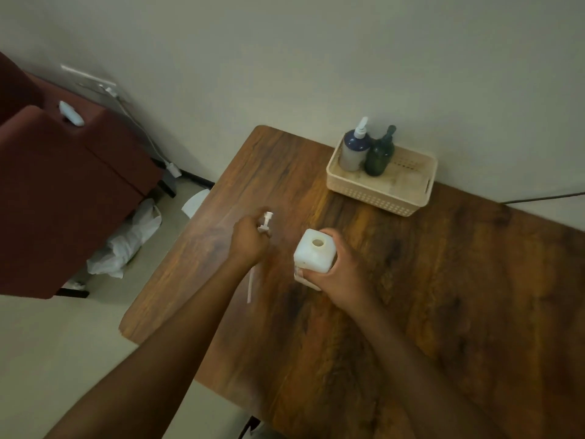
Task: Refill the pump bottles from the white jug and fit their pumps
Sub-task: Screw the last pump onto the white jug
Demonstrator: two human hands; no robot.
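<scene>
A white square bottle (313, 252) stands upright on the wooden table (443, 296), its round mouth uncovered. My right hand (335, 274) grips its near right side. To its left, my left hand (250, 240) holds a white pump (266, 224) low over the table; the pump head points away from me and its thin dip tube (251, 285) trails back under my wrist. At the back of the table, a beige basket (380, 191) holds a grey and navy pump bottle (354, 150) and a dark green pump bottle (380, 155). No white jug shows.
The table's far edge meets the wall behind the basket. Left of the table stands a dark red padded couch (63, 185), with white bags (126, 242) and a white lid-like item (194, 202) on the floor. A cable (538, 198) runs along the wall at right.
</scene>
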